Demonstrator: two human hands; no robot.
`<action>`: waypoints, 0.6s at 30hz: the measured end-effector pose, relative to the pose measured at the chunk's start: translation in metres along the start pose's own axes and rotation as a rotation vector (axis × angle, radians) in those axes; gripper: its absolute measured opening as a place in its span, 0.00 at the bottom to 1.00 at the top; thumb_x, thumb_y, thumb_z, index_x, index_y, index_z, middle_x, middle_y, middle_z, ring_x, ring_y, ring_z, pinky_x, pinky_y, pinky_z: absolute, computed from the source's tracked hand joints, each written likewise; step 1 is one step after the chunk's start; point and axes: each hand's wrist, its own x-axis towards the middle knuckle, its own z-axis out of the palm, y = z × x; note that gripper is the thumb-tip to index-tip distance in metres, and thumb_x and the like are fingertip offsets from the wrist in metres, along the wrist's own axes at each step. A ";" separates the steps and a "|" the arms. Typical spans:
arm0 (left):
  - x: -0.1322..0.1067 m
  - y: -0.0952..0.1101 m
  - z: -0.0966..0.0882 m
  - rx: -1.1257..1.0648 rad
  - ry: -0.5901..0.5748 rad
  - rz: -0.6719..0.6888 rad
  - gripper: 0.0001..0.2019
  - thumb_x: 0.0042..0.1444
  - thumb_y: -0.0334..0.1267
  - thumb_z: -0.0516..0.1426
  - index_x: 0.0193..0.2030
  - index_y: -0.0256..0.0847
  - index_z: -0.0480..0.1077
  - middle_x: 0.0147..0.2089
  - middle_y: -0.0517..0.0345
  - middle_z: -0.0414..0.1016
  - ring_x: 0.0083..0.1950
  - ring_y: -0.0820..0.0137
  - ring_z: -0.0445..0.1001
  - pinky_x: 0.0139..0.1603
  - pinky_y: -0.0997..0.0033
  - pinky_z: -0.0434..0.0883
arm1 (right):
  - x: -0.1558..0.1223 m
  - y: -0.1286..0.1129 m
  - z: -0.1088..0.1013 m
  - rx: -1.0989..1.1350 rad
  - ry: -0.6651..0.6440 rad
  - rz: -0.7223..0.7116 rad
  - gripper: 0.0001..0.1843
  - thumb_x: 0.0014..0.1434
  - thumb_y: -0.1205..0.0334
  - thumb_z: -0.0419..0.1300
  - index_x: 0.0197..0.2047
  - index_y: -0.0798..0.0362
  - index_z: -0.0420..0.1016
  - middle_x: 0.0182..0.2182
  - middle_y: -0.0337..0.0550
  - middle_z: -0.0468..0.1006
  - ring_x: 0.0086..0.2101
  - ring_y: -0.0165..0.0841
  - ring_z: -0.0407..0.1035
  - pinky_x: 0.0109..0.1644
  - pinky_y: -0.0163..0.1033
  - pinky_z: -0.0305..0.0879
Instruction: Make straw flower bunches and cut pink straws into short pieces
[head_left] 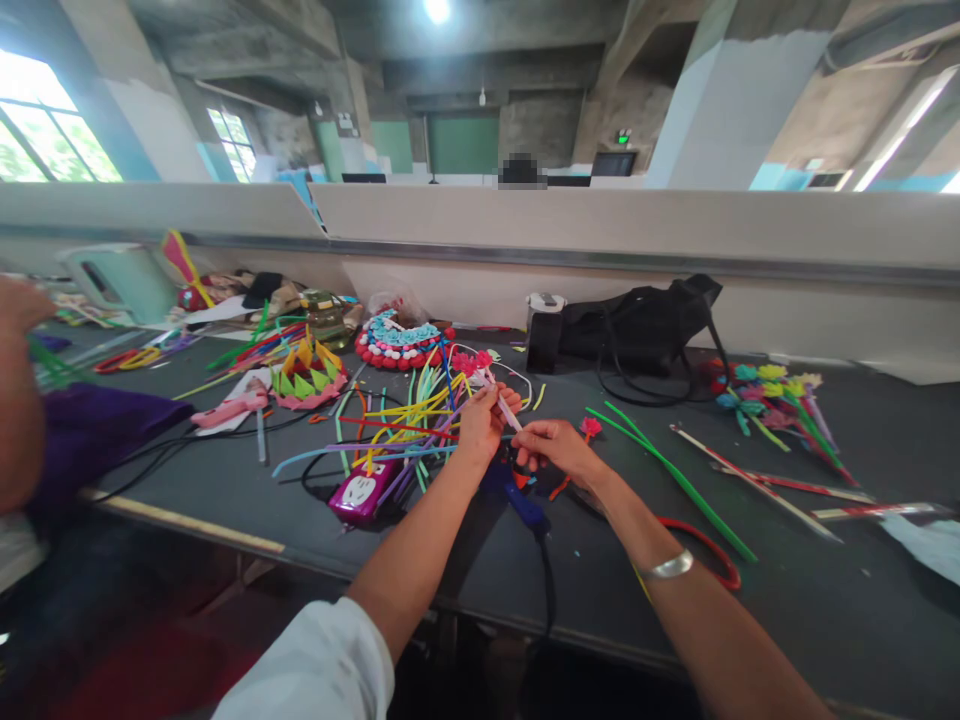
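Pale pink strip (509, 411) slants between the two hands, above the dark table (810, 600). Both forearms reach forward and inward, a silver bangle (670, 566) on the right wrist. The left hand (481, 420) is curled, its fingers closed on the strip just below pink flowers (471, 362); the right hand (553, 446) pinches the strip's lower end, thumb and fingertips together.
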 end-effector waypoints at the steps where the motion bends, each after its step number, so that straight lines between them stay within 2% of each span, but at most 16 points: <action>1: 0.001 0.002 -0.001 -0.001 0.000 0.012 0.04 0.53 0.32 0.61 0.33 0.34 0.70 0.26 0.57 0.75 0.28 0.73 0.76 0.40 0.68 0.74 | -0.001 0.000 -0.001 0.007 -0.017 0.011 0.22 0.53 0.44 0.62 0.31 0.58 0.76 0.20 0.41 0.78 0.18 0.25 0.67 0.22 0.29 0.57; 4: 0.006 0.009 -0.004 -0.001 -0.002 0.059 0.04 0.54 0.33 0.60 0.33 0.35 0.70 0.26 0.59 0.74 0.28 0.75 0.76 0.40 0.72 0.74 | -0.001 0.002 -0.002 0.023 -0.042 0.031 0.24 0.52 0.41 0.62 0.30 0.58 0.76 0.19 0.42 0.77 0.18 0.26 0.67 0.22 0.29 0.59; 7: 0.009 0.010 -0.007 0.022 -0.019 0.073 0.04 0.54 0.33 0.60 0.34 0.35 0.70 0.26 0.60 0.74 0.28 0.75 0.75 0.38 0.72 0.73 | 0.001 0.005 -0.002 0.037 0.023 0.016 0.25 0.52 0.40 0.62 0.33 0.58 0.77 0.22 0.43 0.78 0.20 0.26 0.68 0.21 0.29 0.58; 10: 0.006 0.002 -0.006 0.073 -0.047 0.046 0.07 0.51 0.35 0.62 0.34 0.33 0.71 0.26 0.57 0.76 0.27 0.72 0.76 0.36 0.69 0.74 | 0.004 0.007 -0.002 0.046 0.136 -0.019 0.26 0.53 0.39 0.59 0.37 0.57 0.77 0.25 0.42 0.78 0.21 0.27 0.67 0.20 0.29 0.58; 13: -0.001 -0.008 -0.003 0.126 -0.073 0.034 0.11 0.48 0.38 0.64 0.35 0.33 0.72 0.27 0.54 0.77 0.29 0.69 0.77 0.37 0.68 0.74 | 0.005 0.007 -0.001 0.034 0.201 -0.058 0.24 0.53 0.41 0.61 0.39 0.54 0.77 0.27 0.39 0.77 0.24 0.28 0.67 0.21 0.29 0.58; 16: -0.006 -0.014 -0.002 0.199 -0.124 0.057 0.14 0.47 0.42 0.65 0.36 0.34 0.73 0.29 0.53 0.78 0.32 0.67 0.78 0.36 0.70 0.72 | 0.006 0.007 0.002 0.014 0.231 -0.079 0.23 0.50 0.42 0.64 0.39 0.53 0.78 0.25 0.35 0.75 0.21 0.26 0.63 0.20 0.29 0.55; 18: -0.008 -0.015 -0.001 0.236 -0.166 0.057 0.15 0.46 0.43 0.65 0.36 0.35 0.73 0.29 0.53 0.78 0.32 0.67 0.78 0.34 0.72 0.71 | 0.006 0.009 0.004 0.012 0.239 -0.083 0.23 0.49 0.42 0.64 0.36 0.54 0.78 0.21 0.34 0.72 0.17 0.25 0.59 0.18 0.30 0.52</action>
